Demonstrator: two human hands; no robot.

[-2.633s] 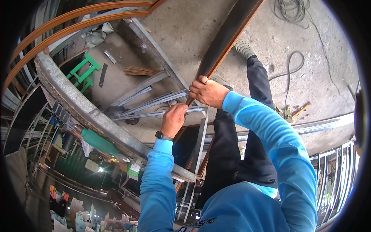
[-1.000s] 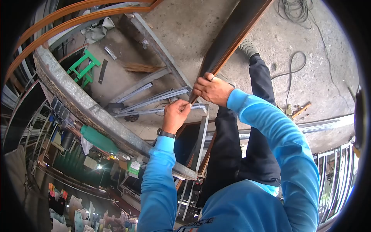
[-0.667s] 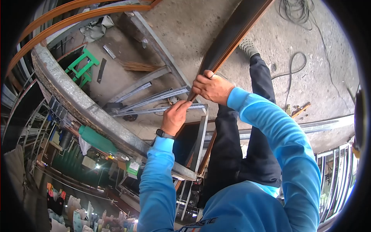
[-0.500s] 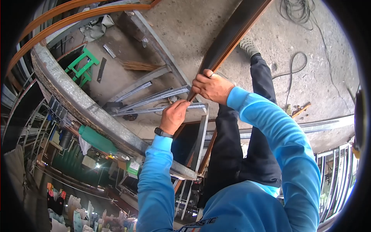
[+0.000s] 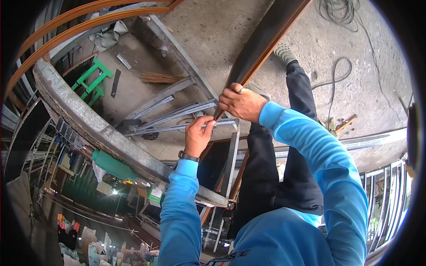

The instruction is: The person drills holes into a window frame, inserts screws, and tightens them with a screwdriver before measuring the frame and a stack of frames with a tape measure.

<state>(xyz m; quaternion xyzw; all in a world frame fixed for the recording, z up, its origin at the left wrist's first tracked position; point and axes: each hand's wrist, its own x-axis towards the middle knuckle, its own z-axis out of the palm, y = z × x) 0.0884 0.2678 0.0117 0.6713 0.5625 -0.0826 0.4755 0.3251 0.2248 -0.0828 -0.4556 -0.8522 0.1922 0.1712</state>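
Note:
A long dark panel with an orange-brown edge (image 5: 262, 48) runs from the top of the view down to my hands. My right hand (image 5: 242, 103) is wrapped round its narrow lower end, fingers closed. Just below and to the left, my left hand (image 5: 199, 133) pinches at the tip of the same panel, thumb and fingers together. Whatever else may be between those fingertips is too small to make out. Thin metal strips (image 5: 177, 116) lie behind my hands on a grey metal frame (image 5: 184, 57).
A curved metal-edged bench (image 5: 102, 128) sweeps along the left, with a green power tool (image 5: 113, 166) beside it. A green stand (image 5: 93, 80) is on the floor at the upper left. Cables (image 5: 335, 82) lie on the concrete at right, near my foot (image 5: 285, 53).
The panel's lower end and both hands have shifted very slightly left. My left thumb has moved a little against the tip, and the view has tilted slightly.

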